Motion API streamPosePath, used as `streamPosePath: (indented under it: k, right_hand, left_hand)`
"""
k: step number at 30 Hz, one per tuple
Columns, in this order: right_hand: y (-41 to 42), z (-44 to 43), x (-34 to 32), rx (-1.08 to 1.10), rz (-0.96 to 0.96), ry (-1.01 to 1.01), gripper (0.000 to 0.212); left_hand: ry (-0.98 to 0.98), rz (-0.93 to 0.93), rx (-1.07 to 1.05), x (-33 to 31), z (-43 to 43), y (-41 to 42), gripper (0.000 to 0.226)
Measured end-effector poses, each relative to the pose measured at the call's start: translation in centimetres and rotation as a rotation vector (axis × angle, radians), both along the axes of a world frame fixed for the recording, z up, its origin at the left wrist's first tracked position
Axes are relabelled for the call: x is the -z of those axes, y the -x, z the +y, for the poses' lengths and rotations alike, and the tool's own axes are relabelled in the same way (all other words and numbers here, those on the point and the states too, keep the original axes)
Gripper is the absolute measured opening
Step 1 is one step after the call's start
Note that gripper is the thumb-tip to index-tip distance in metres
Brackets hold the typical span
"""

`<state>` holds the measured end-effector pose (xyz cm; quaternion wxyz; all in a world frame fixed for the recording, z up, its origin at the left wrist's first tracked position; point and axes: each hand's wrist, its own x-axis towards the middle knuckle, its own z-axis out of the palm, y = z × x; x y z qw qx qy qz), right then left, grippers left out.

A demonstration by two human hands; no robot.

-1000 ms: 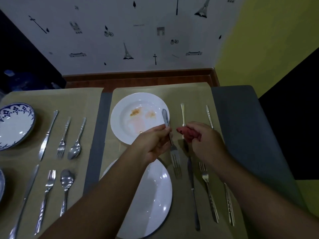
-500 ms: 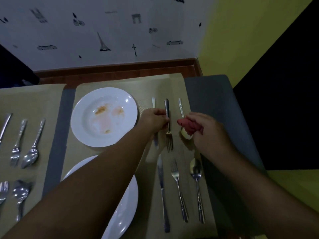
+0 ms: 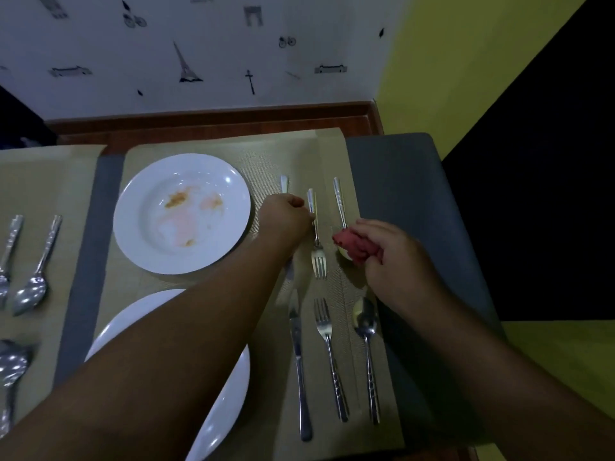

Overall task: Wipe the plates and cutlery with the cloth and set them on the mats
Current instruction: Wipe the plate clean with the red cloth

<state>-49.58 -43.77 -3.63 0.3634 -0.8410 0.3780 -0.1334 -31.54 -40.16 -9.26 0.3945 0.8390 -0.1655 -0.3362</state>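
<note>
- The left hand [image 3: 285,217] is pinched around the handle of a fork [image 3: 316,235], which lies on the tan mat [image 3: 266,161] with its tines pointing toward the person.
- The right hand [image 3: 392,257] is curled tight around a bunched red cloth [image 3: 353,245], just right of that fork and above the bowl of a spoon [image 3: 340,207].
- A stained white plate [image 3: 181,212] sits on the same mat, left of the left hand.
- A clean white plate [image 3: 229,394] lies nearer, partly hidden under the left forearm.
- A knife [image 3: 299,367], a second fork [image 3: 329,354] and a second spoon [image 3: 367,354] lie side by side on the near part of the mat.
- More cutlery rests on another mat [image 3: 40,181] at the left, across a strip of grey surface [image 3: 96,247].
</note>
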Motion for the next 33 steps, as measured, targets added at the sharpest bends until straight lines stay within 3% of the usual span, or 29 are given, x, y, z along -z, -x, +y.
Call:
streamPosePath:
  k: [6,11,15,19,22,24,28,33]
  right_hand:
    - [-1.6,1.6,0.1,-0.026,-0.035,0.076,0.044]
    - [-5.2,4.7,0.2,-0.080,-0.054,0.048,0.056]
    - [-9.6,7.6,0.4,-0.166,-0.066,0.001,0.057]
    - [-14.1,10.3,0.0,-0.208,-0.104,-0.084,0.052]
    - [-16.9,11.7,-0.1,-0.234,-0.074,-0.073,0.052]
    - [-18.0,12.1,0.2,-0.227,-0.059,-0.033,0.052]
    - [-18.4,13.1,-0.2,-0.188,-0.076,-0.033,0.051]
    - [-17.8,13.8,-1.2,-0.181,-0.074,-0.013,0.047]
  left_hand:
    - [0.198,0.232,-0.249,-2.3,5.7,-1.1,0.035]
    - [0.195,0.098,-0.436,-3.1,14.6,-5.2,0.031]
    - [0.235,0.106,-0.696,-2.5,19.9,-10.3,0.036]
    - [0.286,0.191,-0.827,-1.5,22.2,-13.6,0.016]
    - [0.343,0.523,-0.793,-1.3,21.9,-14.7,0.028]
    - [0.310,0.634,-0.723,-1.5,21.3,-15.2,0.020]
    - [0.216,0.633,-0.573,-1.3,20.7,-15.8,0.018]
    - [0.264,0.562,-0.428,-2.8,22.0,-15.6,0.027]
